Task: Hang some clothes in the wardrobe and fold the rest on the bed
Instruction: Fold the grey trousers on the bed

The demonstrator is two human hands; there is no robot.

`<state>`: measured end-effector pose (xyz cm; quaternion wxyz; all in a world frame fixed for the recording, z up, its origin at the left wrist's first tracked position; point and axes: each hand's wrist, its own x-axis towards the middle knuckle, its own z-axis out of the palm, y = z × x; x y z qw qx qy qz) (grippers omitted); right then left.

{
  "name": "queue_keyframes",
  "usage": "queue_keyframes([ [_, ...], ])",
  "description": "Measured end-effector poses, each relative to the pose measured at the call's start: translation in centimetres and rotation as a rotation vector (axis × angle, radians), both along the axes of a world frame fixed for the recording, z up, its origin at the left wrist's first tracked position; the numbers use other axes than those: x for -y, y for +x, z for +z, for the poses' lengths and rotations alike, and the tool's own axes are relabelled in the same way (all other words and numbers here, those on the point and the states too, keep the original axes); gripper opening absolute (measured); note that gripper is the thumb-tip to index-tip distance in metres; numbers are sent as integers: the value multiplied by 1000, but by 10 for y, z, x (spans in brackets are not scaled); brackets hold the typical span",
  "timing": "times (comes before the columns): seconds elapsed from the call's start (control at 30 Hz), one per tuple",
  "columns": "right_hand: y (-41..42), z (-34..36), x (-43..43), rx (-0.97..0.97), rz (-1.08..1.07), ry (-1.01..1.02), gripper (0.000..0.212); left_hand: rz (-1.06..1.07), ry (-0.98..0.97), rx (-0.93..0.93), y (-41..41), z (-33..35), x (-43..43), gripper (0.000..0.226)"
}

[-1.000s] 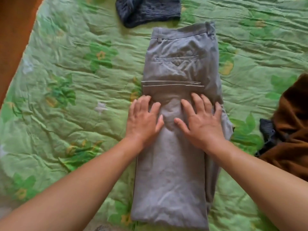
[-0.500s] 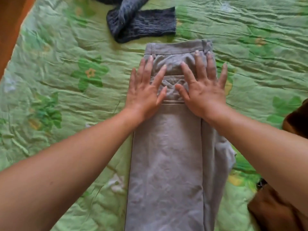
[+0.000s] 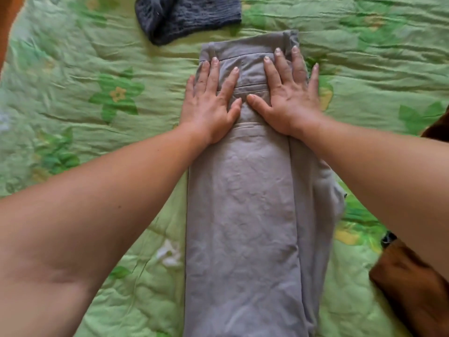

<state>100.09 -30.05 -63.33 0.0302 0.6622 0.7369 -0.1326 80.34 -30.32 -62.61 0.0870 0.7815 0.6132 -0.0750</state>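
Observation:
Grey trousers (image 3: 245, 215) lie folded lengthwise on the green flowered bedspread (image 3: 85, 98), waistband at the far end. My left hand (image 3: 211, 100) lies flat on the left side of the seat, just below the waistband, fingers straight and spread. My right hand (image 3: 289, 93) presses flat beside it on the right side, its fingertips reaching the waistband and belt loop. Both palms cover the back pocket area. A second layer of the trousers sticks out along the right edge.
A dark blue knitted garment (image 3: 184, 15) lies just beyond the waistband at the top. A brown garment (image 3: 413, 288) is bunched at the right edge of the bed, with a dark item (image 3: 388, 238) beside it. An orange-brown surface borders the upper left corner.
Both hands slid flat along the trousers from the middle of the legs up to the waistband, smoothing the cloth. In the last half second they hardly moved.

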Motion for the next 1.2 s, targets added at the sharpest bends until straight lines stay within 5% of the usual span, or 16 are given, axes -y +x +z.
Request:
queue_keyframes([
  [0.2,27,36,136,-538,-234,50,62,-14,-8,125,6,35,115,66],
  [0.37,63,42,261,-643,-532,85,46,-141,-152,111,17,27,241,68],
  [0.5,69,43,270,-630,-496,0,66,-130,-122,50,22,5,259,69],
  [0.83,79,41,223,-202,-108,177,41,-137,-40,47,23,-10,262,71],
  [1.1,115,35,250,-108,-112,219,48,-135,-95,47,26,-5,260,71],
  [1.2,97,51,253,-258,-142,334,47,-146,-112,73,23,0,259,71],
])
